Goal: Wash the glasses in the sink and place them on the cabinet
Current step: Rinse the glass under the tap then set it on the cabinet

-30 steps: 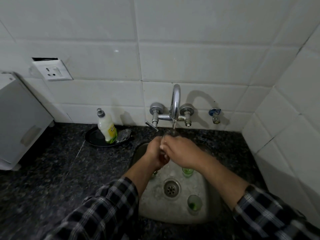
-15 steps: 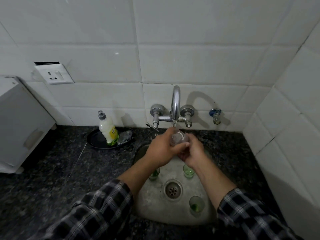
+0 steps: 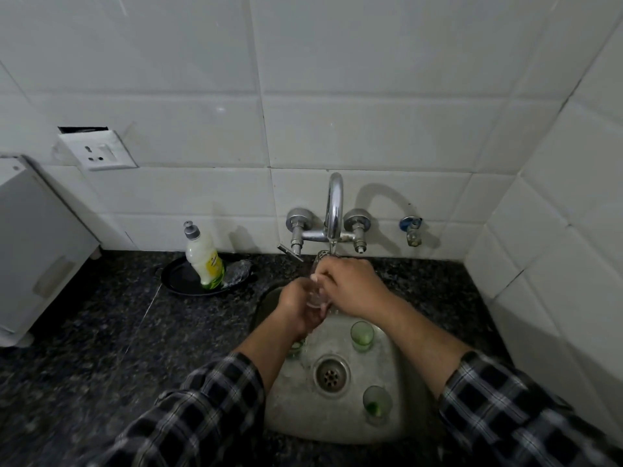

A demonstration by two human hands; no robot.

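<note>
A small clear glass [image 3: 316, 291] is under the tap spout [image 3: 334, 210], over the steel sink [image 3: 397, 429]. My left hand [image 3: 300, 308] grips it from below and the left. My right hand [image 3: 350, 288] is curled over its top and right side, hiding most of it. Two green-tinted glasses stand upright in the basin, one [image 3: 361, 336] behind the drain and one [image 3: 377, 403] at the front right. A third green glass [image 3: 296, 348] peeks out under my left wrist.
A dish soap bottle [image 3: 204, 261] and a scrubber [image 3: 239, 269] sit in a black dish [image 3: 178, 281] left of the tap. Dark granite counter [image 3: 118, 348] surrounds the sink. A white appliance [image 3: 37, 251] stands at far left; tiled walls close in behind and on the right.
My right hand moved from beside the glass to over its top. My left hand slid lower on the glass. The glass stays under the spout.
</note>
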